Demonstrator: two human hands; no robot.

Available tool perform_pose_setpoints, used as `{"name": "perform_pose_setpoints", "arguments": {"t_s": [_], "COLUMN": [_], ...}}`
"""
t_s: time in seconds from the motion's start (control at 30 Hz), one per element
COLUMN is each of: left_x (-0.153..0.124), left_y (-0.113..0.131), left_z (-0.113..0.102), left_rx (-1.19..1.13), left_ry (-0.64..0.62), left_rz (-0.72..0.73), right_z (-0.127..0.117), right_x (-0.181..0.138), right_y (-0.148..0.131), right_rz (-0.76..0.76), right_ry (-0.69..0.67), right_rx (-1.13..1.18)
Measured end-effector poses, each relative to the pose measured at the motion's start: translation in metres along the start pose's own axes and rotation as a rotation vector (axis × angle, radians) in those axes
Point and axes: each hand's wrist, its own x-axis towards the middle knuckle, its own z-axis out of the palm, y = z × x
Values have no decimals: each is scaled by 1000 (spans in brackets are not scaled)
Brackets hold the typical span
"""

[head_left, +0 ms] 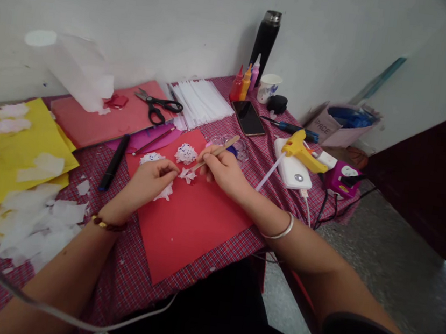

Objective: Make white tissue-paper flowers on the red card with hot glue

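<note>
My right hand (pixel 222 171) grips a wooden craft stick (pixel 225 147), its lower end angled down at a small tuft of white tissue paper (pixel 187 175) on a red sheet of paper (pixel 195 223). My left hand (pixel 151 181) is closed in a pinch beside that tuft; what its fingertips hold, if anything, I cannot make out. Just beyond the hands sits a ruffled white tissue puff with blue specks (pixel 186 154). A second speckled puff (pixel 151 157) and a white one (pixel 165 192) lie partly hidden behind my left hand.
Left are yellow sheets (pixel 26 148), torn tissue scraps (pixel 40 226) and a black marker (pixel 114 163). Scissors (pixel 157 106) lie on a red folder (pixel 102 125). Right are a phone (pixel 248 118), a yellow glue gun (pixel 302 150) on a white power bank (pixel 293 170), and cables. A cable (pixel 66 315) crosses the foreground.
</note>
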Motion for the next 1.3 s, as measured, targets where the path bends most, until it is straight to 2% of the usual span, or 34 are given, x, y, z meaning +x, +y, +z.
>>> {"name": "perform_pose_setpoints", "arguments": {"t_s": [0.1,0.23,0.37,0.47,0.63,0.83,0.9,1.0,1.07,1.17,1.23,1.3], "left_x": [-9,-39,-79,-105,-118,-100,-94,-89,-89,-88,-83,-75], "left_y": [10,14,-3,-26,-59,-70,-71,-71,-67,-48,-29,-11], "left_z": [-23,-86,-144,-160,-144,-115,-109,-106,-107,-104,-95,-81], "left_rx": [-80,-5,35,38,241,670,776,791,663,120,-280,-519], "left_ry": [100,390,536,559,380,115,118,222,343,482,451,400], "left_rz": [-39,-87,-215,-329,-390,-146,-143,-221,-280,-358,-367,-378], "right_z": [1,2,0,0,3,4,3,3,3,3,3,4], "right_x": [1,-3,-8,-13,-16,-12,-12,-12,-12,-14,-17,-20], "right_y": [1,3,2,-3,-6,0,0,-2,-4,-6,-8,-10], "right_rz": [59,59,15,-20,-65,-88,-90,-102,-102,-92,-107,-134], "right_ry": [-15,13,-35,-86,-105,-82,-84,-80,-84,-111,-126,-156], "right_rx": [81,122,169,160,83,63,52,45,48,85,135,184]}}
